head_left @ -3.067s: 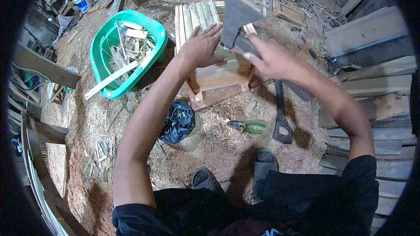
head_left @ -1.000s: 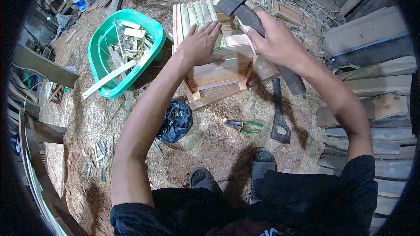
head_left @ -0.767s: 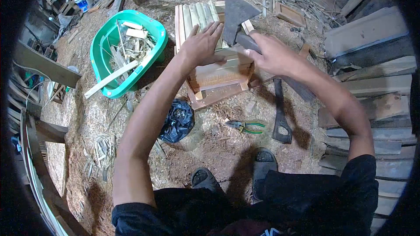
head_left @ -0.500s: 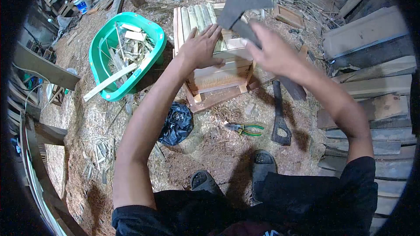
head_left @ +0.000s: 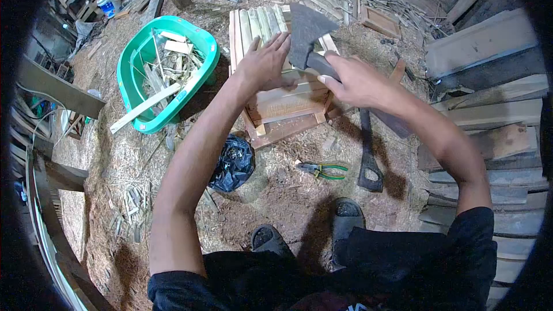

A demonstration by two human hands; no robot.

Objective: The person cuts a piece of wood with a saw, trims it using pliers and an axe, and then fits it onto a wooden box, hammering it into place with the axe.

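Note:
My right hand [head_left: 360,80] grips a dark axe [head_left: 311,29] by its handle close to the head. The handle runs back under my wrist toward the lower right. The axe head lies low over the right part of a slatted wooden crate [head_left: 288,106]. On the crate's top slats rests my left hand [head_left: 266,66], palm down with fingers stretched out, just left of the axe head. Part of the slats is hidden beneath the hands and the blade.
Left of the crate stands a green tub [head_left: 210,57] of wood scraps. Near my sandals [head_left: 347,213] lie a black plastic bag [head_left: 233,164], green-handled pliers [head_left: 322,169] and a dark tool with a holed end [head_left: 369,161]. Stacked boards [head_left: 489,115] line the right side.
The axe head has come down from its raised position to the crate's right part, and my right hand lowered with it. My left hand keeps its place on the slats.

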